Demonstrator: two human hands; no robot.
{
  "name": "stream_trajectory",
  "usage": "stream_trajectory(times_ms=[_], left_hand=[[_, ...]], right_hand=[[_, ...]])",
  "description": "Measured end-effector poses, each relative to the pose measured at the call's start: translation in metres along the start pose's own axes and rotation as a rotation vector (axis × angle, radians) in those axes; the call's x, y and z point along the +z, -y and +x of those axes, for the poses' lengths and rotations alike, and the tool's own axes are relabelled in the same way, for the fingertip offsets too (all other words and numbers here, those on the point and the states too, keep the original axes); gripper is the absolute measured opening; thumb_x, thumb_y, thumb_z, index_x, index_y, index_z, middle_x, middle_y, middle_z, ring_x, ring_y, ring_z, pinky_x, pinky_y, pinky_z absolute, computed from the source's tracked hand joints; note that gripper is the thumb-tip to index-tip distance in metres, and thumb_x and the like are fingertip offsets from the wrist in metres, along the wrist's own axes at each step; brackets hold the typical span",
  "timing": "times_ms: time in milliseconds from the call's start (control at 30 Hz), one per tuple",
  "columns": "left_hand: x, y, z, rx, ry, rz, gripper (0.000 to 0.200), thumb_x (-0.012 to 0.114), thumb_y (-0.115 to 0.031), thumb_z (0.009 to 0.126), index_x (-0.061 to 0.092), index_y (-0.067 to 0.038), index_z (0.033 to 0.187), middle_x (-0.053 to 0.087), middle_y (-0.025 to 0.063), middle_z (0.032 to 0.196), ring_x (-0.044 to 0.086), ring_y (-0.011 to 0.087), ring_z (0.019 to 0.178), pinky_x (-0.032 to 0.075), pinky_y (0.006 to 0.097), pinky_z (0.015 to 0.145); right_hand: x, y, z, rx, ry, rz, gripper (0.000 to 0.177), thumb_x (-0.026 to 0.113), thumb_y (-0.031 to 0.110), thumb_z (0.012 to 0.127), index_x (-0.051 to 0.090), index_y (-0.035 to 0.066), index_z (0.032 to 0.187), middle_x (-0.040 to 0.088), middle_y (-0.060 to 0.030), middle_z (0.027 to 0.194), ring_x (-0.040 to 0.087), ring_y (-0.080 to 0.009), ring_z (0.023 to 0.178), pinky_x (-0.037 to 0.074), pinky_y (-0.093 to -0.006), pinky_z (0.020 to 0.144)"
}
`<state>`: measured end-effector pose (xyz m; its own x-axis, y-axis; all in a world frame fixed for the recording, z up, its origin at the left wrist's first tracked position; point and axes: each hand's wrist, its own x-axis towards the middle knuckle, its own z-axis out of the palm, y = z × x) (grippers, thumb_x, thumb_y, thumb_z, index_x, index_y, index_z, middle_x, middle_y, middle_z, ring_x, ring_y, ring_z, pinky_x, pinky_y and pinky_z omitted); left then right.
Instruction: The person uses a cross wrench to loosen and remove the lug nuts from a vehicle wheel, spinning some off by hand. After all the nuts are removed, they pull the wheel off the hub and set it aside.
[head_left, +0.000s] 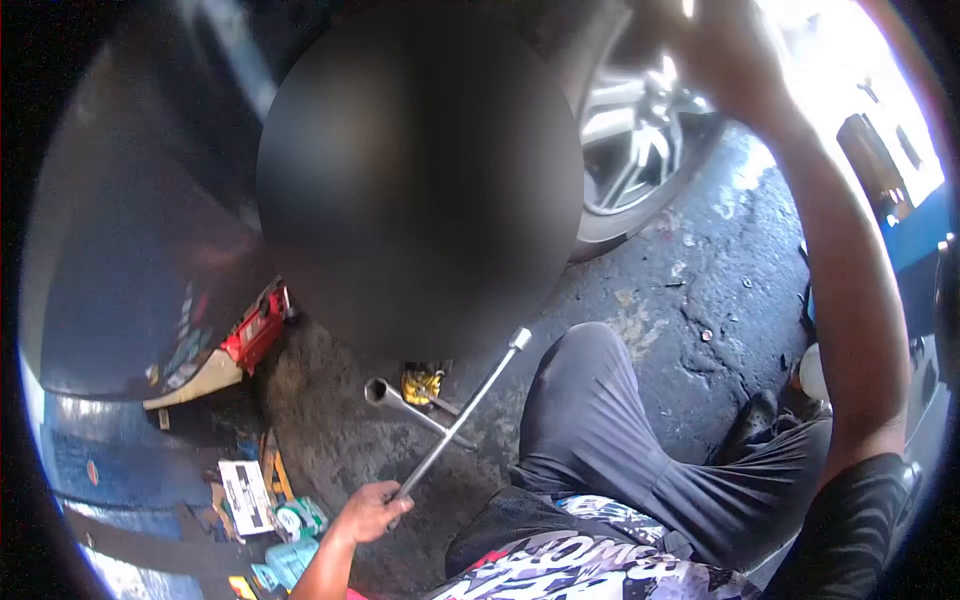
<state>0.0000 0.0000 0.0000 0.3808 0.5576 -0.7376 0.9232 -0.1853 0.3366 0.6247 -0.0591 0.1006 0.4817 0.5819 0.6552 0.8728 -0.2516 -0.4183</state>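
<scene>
Floor: the cracked, dark grey concrete floor is uneven, so my footing, or anything stood on it, could shift if I lean hard.
Car body: the dark, glossy car body is on my left. Swinging my left arm wide could knock or scratch it with the metal.
Wheel: the silver multi-spoke wheel with a black tyre is ahead, its left part hidden by a dark blur. My fingers could get caught or scraped at the spokes if it turns or tips while my right hand is there.
Knee: my raised knee in dark grey cloth is close to a socket end of the wrench; a slipping grip could let the steel strike it.
Wrench: the cross-shaped silver metal wrench is in my left hand, slanting above the floor, its weight out at the far ends. Held near one end, it could twist and drop.
Right hand: my right hand is raised at the upper right of the wheel, blurred; I can't tell how far open it is or whether it touches.
Left hand: my left hand is closed around the lower end of the wrench, fingers wrapped over the bar.
</scene>
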Motion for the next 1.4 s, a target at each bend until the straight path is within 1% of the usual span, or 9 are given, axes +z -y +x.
stream_trajectory(times_ms=[100,267,567,767,900,967,1033,1100,1400], left_hand=[[0.005,-0.046,-0.005,-0.010,0.000,-0.074,0.035,0.070,-0.038,0.090,0.063,-0.004,0.085,0.055,0.0007,0.063,0.053,0.0105,0.061,0.044,0.0317,0.056],[0.000,-0.124,-0.002,0.097,-0.003,-0.095,0.035,0.071,-0.037,0.090,0.066,-0.003,0.087,0.054,-0.0016,0.061,0.051,0.0080,0.058,0.042,0.0282,0.053],[-0.007,-0.267,0.031,0.394,0.018,0.013,0.038,0.073,-0.038,0.088,0.066,-0.001,0.090,0.058,0.0009,0.067,0.050,0.0070,0.061,0.042,0.0282,0.055],[0.083,-0.366,0.073,0.575,0.370,-0.385,0.017,0.061,-0.021,0.099,0.062,-0.004,0.098,0.053,-0.0028,0.065,0.051,0.0063,0.055,0.042,0.0245,0.050],[0.169,-0.428,0.108,0.696,0.491,-0.705,0.021,0.059,-0.029,0.101,0.059,-0.008,0.095,0.053,-0.0024,0.067,0.051,0.0068,0.054,0.042,0.0254,0.050],[0.209,-0.449,0.130,0.796,0.502,-0.737,0.026,0.054,-0.035,0.102,0.059,-0.009,0.103,0.053,-0.0005,0.068,0.056,0.0093,0.059,0.047,0.0266,0.052],[0.246,-0.469,0.136,0.802,0.398,-0.729,0.027,0.054,-0.035,0.102,0.059,-0.009,0.101,0.055,0.0003,0.068,0.058,0.0101,0.062,0.048,0.0279,0.056],[0.281,-0.483,0.139,0.809,0.293,-0.726,0.028,0.054,-0.035,0.102,0.058,-0.008,0.099,0.057,0.0012,0.068,0.058,0.0109,0.062,0.048,0.0289,0.057],[0.333,-0.511,0.148,0.545,0.130,-0.956,0.033,0.050,-0.039,0.104,0.055,-0.008,0.099,0.063,0.0005,0.072,0.058,0.0084,0.070,0.046,0.0255,0.067]], right_hand=[[-0.030,-0.014,-0.045,-0.351,-0.097,0.165,0.020,0.069,0.015,0.090,0.066,0.004,0.106,0.069,-0.0161,0.087,0.069,-0.0267,0.078,0.055,-0.0400,0.070],[-0.064,-0.067,-0.116,0.127,0.519,0.175,0.023,0.065,0.009,0.092,0.064,0.000,0.113,0.071,-0.0132,0.093,0.069,-0.0227,0.086,0.055,-0.0360,0.080],[-0.094,-0.144,-0.205,0.359,1.148,0.040,0.051,0.069,0.035,0.089,0.060,0.004,0.128,0.070,-0.0175,0.112,0.068,-0.0331,0.102,0.052,-0.0412,0.090],[-0.140,-0.189,-0.222,0.407,1.072,0.442,0.074,0.064,0.054,0.090,0.044,0.009,0.145,0.060,-0.0200,0.133,0.065,-0.0339,0.109,0.051,-0.0438,0.094],[-0.179,-0.217,-0.218,0.707,0.952,0.586,0.047,0.062,0.045,0.093,0.065,0.002,0.110,0.069,-0.0184,0.093,0.065,-0.0249,0.082,0.050,-0.0387,0.077],[-0.193,-0.222,-0.215,0.455,0.725,0.176,0.036,0.063,0.033,0.092,0.061,-0.002,0.085,0.060,-0.0188,0.071,0.058,-0.0247,0.065,0.046,-0.0397,0.066],[-0.190,-0.239,-0.211,0.660,0.443,0.171,0.034,0.065,0.024,0.089,0.053,-0.003,0.072,0.051,-0.0209,0.063,0.051,-0.0317,0.055,0.042,-0.0425,0.058],[-0.174,-0.262,-0.205,0.202,0.162,-0.213,0.043,0.075,0.022,0.081,0.043,0.002,0.059,0.043,-0.0152,0.054,0.045,-0.0343,0.051,0.039,-0.0433,0.051],[-0.115,-0.265,-0.110,-0.363,0.389,-0.138,0.038,0.081,0.030,0.073,0.055,0.009,0.054,0.054,-0.0049,0.054,0.054,-0.0252,0.053,0.045,-0.0400,0.054]])
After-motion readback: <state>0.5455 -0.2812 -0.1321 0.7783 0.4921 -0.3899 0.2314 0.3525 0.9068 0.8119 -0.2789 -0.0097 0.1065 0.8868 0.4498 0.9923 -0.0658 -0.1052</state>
